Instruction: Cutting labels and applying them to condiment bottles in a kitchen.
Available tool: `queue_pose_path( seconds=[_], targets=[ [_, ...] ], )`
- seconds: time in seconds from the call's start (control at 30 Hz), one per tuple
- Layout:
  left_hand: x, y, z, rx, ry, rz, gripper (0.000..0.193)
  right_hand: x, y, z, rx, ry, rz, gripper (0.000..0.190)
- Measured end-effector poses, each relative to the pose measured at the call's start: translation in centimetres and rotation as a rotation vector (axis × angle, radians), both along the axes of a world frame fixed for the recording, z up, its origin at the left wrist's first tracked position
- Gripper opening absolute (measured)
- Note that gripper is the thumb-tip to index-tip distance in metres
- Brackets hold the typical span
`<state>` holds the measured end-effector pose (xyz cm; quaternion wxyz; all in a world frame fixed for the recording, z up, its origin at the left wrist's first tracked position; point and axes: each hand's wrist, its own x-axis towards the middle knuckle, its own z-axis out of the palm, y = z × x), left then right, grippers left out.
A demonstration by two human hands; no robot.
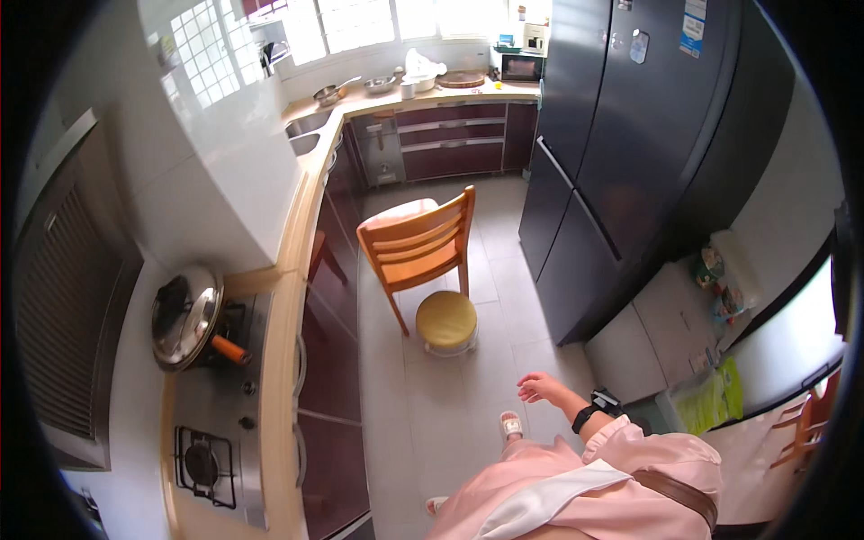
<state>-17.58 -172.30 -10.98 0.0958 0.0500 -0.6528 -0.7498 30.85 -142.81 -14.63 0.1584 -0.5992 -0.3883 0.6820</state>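
Observation:
My right hand (536, 387) is held out over the tiled floor with nothing in it, fingers loosely bent and apart. A black band with a device is on its wrist. My left hand is out of view. Ahead of me a round stool with a yellow-green seat (446, 318) stands close by a wooden chair (422, 243), whose seat bears a pale pink item. At the left, a lidded pan (187, 317) with an orange handle sits on the gas hob (253, 439).
A dark refrigerator (607, 135) stands at the right, beside a low pale cabinet (628, 354). Counters run along the left and far sides, with a sink (307, 144), metal pans (329, 95), a round board (462, 79) and a microwave (521, 68). A green bag (709, 401) lies at the lower right.

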Motion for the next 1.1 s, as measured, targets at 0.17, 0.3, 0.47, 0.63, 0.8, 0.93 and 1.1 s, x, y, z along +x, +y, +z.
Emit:
queue_pose_path(
  seconds=[0.17, 0.3, 0.47, 0.63, 0.8, 0.93, 1.1],
  targets=[
    [8.6, 16.5, 1.7, 0.13, -0.24, -0.204, 0.042, 4.0, 9.7, -0.2, 0.129, 0.143, -0.097, 0.02],
    [18.7, 32.4, 3.4, 0.174, -0.322, -0.649, 0.037, 6.3, 18.6, 3.1, 0.367, 0.188, -0.178, 0.02],
    [27.4, 44.6, 5.2, -0.07, -0.301, -1.426, 0.031, 8.9, 27.0, 7.2, 0.47, 0.246, -0.155, 0.02],
    [29.0, 54.1, 1.1, -0.302, -0.329, -1.74, 0.032, 10.0, 35.6, 7.2, 0.53, 0.272, -0.197, 0.018],
    [27.3, 60.1, -9.3, -0.715, -0.551, -1.623, 0.032, 8.8, 49.0, 6.7, 0.553, 0.267, -0.262, 0.017],
    [25.4, 57.3, -22.6, -0.59, -0.81, -1.159, 0.017, 6.0, 62.0, 7.2, 0.579, 0.288, -0.224, 0.017],
    [20.2, 64.6, -28.0, -0.615, -0.804, -1.15, 0.016, 3.8, 75.6, 8.5, 0.586, 0.321, -0.079, 0.016]
  ],
)
